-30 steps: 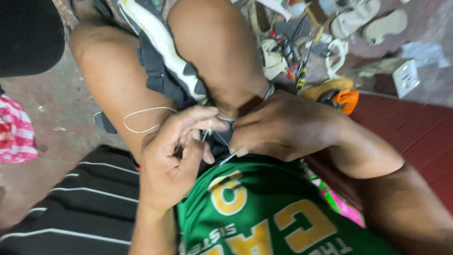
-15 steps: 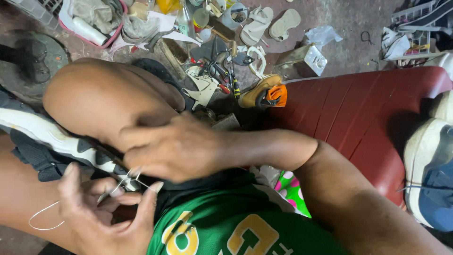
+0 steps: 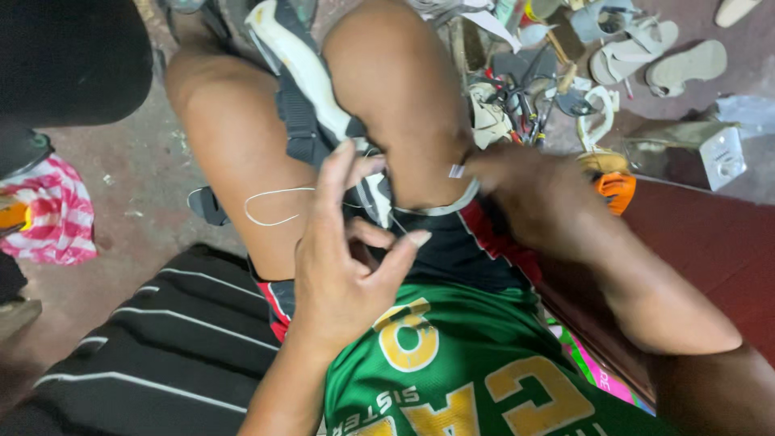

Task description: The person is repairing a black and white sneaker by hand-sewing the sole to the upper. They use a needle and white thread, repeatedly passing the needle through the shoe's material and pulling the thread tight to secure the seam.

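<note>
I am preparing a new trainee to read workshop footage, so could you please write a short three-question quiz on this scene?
1. True or false: the black and white sports shoe is clamped between the person's bare knees.
2. Which hand works the thin white thread that loops over the thigh? A) left hand B) right hand
3. What lies on the floor beyond the knees, at the upper right?

Key:
1. True.
2. A; the right hand grips near the shoe's heel end.
3. A pair of pale flat sandals beside a heap of small hand tools.
</note>
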